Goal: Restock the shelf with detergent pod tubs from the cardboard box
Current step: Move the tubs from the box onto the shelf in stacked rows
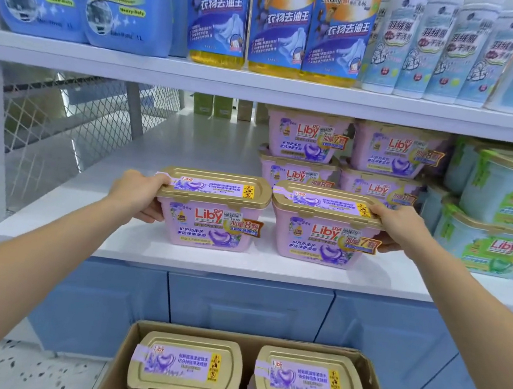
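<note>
My white middle shelf [189,153] carries two pink Liby pod tubs [212,211] side by side at its front edge, stacked pink tubs [307,136] behind, and green Liby tubs [504,221] on the right. Below, the speckled floor [33,367] bears the open cardboard box [118,358].

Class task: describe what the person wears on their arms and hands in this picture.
Nothing is worn as far as the picture shows. The left hand and right hand have no gloves, and both forearms are bare: no sleeves, watch or bracelet in view. No rings are visible on the fingers.
</note>
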The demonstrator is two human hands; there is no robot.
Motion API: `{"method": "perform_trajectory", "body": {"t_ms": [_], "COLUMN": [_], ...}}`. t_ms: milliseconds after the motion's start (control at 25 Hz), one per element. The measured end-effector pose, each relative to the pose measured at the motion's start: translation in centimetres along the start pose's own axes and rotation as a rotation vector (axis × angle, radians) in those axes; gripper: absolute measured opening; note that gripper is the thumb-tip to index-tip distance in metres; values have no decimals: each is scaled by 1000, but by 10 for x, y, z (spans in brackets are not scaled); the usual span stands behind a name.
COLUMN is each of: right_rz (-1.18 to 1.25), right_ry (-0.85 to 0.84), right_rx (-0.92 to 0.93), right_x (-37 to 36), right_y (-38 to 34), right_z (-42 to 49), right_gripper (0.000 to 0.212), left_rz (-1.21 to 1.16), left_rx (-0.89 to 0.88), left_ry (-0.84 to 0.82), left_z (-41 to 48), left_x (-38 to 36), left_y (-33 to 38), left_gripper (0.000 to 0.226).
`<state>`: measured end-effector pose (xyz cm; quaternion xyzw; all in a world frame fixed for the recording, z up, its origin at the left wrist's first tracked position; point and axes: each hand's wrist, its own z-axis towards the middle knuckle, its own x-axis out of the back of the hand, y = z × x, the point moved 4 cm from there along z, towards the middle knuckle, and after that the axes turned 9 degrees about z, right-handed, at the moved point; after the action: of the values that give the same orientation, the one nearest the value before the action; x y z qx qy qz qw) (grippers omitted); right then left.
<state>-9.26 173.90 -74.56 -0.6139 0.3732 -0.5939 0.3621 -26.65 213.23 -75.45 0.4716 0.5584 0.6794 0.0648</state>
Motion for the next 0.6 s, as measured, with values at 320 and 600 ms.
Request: {"method": "perform_trajectory", "body": {"t_ms": [320,600], "right_rz": [167,-161], "right_ry": [-38,88], "right_rx": [65,368], "right_x": [3,8], "right_y": [17,85], "right_z": [-26,-113], "right_gripper": [61,39], "left_rz": [-154,361], "left_rx": [-16,-320], "left_ry": [65,231], "left_z": [-15,-98], "left_x": [-1,-16], "left_y": [-13,-98], "left_gripper": [53,57]}}
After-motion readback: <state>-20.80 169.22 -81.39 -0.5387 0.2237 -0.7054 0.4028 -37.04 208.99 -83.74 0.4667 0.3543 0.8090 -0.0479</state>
